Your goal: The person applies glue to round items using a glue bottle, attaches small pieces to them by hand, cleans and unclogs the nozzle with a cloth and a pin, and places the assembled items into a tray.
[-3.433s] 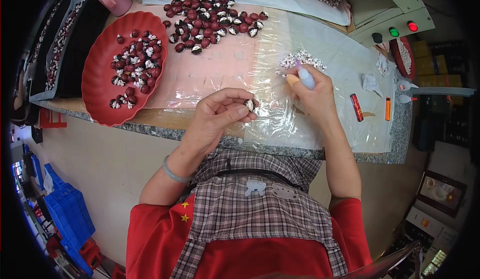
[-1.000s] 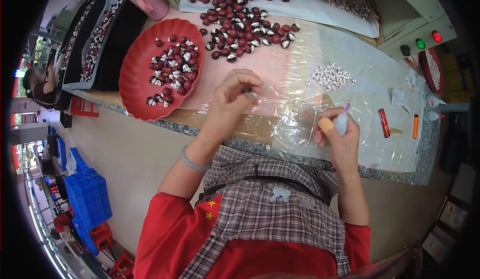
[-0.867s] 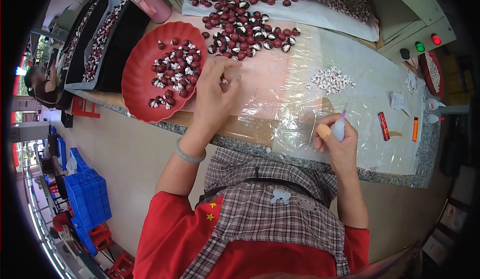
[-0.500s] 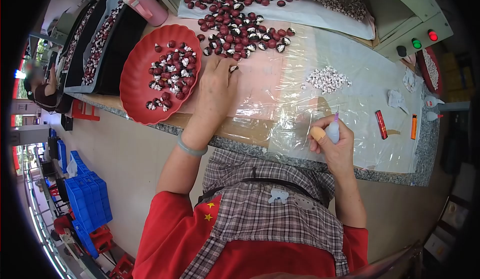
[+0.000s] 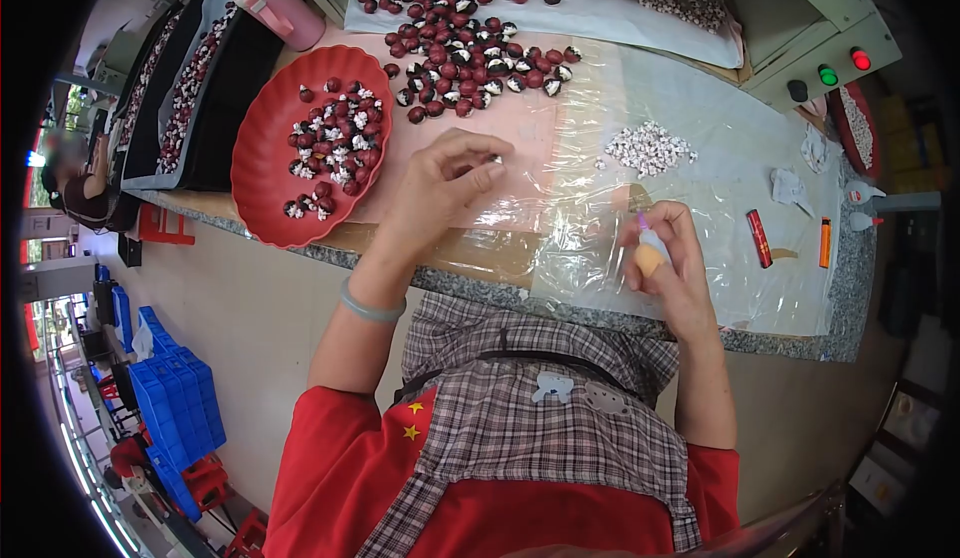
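Note:
My left hand (image 5: 445,183) is closed in a pinch above the pink part of the table. Between its fingertips is a small ball (image 5: 496,159), mostly hidden, with only a pale bit showing. My right hand (image 5: 678,268), with a tan bandage on one finger, grips a small squeeze bottle (image 5: 650,237) with a purple needle tip. Beyond the left hand lies a spread of dark red balls (image 5: 460,73) with black and white parts. A red scalloped dish (image 5: 262,163) holds similar balls topped with white pieces. Small white pieces (image 5: 648,150) are heaped past the right hand.
A red tube (image 5: 759,239) and an orange lighter (image 5: 825,244) lie at the right, near crumpled tissue (image 5: 790,190). A pink flask (image 5: 278,6) and black bins (image 5: 240,98) stand at the left. A machine with lit buttons (image 5: 828,76) borders the back right.
My left hand has drawn back from the ball pile, moving right and toward me with the pinched ball. The right hand has tilted the bottle, its purple tip now pointing more to the left.

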Available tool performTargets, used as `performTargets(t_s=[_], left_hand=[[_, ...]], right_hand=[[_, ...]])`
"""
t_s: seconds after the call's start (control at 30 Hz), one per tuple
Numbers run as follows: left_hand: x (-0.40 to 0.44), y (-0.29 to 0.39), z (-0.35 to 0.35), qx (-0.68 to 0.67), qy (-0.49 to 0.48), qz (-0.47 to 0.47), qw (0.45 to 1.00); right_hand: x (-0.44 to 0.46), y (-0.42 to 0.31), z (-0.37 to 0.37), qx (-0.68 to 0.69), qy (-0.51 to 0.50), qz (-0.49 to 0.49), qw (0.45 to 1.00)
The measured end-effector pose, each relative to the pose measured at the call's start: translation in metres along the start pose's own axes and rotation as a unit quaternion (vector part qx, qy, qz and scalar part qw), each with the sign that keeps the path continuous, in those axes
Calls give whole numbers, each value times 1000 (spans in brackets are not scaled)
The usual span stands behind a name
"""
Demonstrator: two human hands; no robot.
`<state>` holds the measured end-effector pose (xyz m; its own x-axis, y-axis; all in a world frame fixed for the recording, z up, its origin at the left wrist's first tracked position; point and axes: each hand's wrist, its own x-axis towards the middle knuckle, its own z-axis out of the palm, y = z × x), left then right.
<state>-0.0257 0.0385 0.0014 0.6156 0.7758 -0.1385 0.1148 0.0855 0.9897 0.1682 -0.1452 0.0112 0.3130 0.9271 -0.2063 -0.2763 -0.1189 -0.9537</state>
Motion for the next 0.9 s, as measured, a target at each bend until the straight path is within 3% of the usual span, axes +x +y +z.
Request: performTargets(t_s=[0.03, 0.13, 0.27, 0.43, 0.53, 0.9], left_hand=[[-3, 1, 2, -152, -51, -99, 982], [-11, -5, 13, -308, -144, -94, 936], [-21, -10, 35, -395, -149, -137, 896], [-27, -11, 48, -387, -162, -153, 895], [-29, -13, 53, -366, -160, -150, 904], [-31, -17, 55, -368, -162, -165, 901]], right_hand=[[0, -2, -4, 22, -10, 13, 1000], [2, 1, -15, 25, -35, -18, 999], [2, -5, -13, -79, 14, -117, 990], [-5, -8, -6, 2, 88, -132, 987], [-8, -8, -6, -25, 109, -150, 982], [-19, -13, 1, -274, 132, -293, 907]])
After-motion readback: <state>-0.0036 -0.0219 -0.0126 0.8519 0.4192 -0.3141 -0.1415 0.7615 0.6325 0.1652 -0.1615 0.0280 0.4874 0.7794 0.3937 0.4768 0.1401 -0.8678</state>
